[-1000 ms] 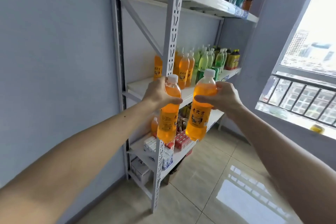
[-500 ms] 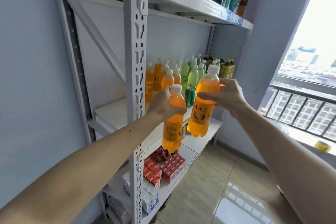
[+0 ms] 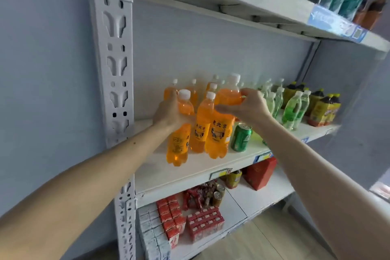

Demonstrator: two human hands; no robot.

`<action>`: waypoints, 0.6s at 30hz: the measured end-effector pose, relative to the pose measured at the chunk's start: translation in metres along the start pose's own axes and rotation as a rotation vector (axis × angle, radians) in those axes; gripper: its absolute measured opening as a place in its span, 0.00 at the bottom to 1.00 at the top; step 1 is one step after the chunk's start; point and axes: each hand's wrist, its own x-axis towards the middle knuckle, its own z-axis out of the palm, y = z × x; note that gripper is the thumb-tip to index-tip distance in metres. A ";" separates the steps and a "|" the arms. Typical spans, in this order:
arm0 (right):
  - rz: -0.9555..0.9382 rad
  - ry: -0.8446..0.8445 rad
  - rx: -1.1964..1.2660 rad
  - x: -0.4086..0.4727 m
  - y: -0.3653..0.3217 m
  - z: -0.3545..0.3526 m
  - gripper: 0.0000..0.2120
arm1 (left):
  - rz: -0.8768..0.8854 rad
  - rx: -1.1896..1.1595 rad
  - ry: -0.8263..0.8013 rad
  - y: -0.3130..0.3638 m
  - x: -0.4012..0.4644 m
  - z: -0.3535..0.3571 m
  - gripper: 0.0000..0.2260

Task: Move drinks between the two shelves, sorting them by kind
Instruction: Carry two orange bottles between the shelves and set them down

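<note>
in front of me stands the white metal shelving rack, its middle white shelf board carrying the drinks. my left hand has its fingers curled round the upper part of a clear plastic bottle of orange soda with a white cap, low over the board's front left. my right hand grips the shoulder of a second orange soda bottle with black characters on its label, beside the standing orange bottles. a green drinks can stands just right of it.
</note>
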 end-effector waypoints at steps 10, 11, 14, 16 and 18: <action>-0.120 -0.153 0.064 0.048 0.003 0.057 0.37 | -0.282 0.123 0.341 -0.030 0.055 0.000 0.31; -0.129 -0.164 0.060 0.052 0.004 0.063 0.35 | -0.302 0.126 0.363 -0.034 0.060 0.000 0.31; -0.161 -0.193 0.053 0.059 0.005 0.081 0.30 | -0.347 0.097 0.405 -0.045 0.078 0.002 0.30; -0.189 -0.222 0.054 0.064 0.007 0.096 0.33 | -0.365 0.067 0.420 -0.053 0.091 0.002 0.29; -0.195 -0.255 0.072 0.069 0.009 0.109 0.35 | -0.371 0.032 0.425 -0.060 0.102 0.002 0.28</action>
